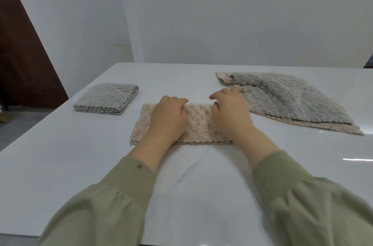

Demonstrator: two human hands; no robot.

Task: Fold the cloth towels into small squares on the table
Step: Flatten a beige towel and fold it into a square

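Observation:
A beige towel [198,124] lies folded into a long strip at the middle of the white table [80,165]. My left hand [169,117] lies on its left half, fingers curled over the far edge. My right hand [230,113] lies on its right half, fingers and thumb bent around the far edge. To the left sits a grey towel [107,97] folded into a small square stack. At the right an unfolded grey towel [286,96] lies spread on top of another beige towel [224,77].
The table's left edge runs diagonally past the folded stack. A dark brown door [22,54] stands at the far left beside a plain wall. Bare tabletop lies between my sleeves and the beige strip.

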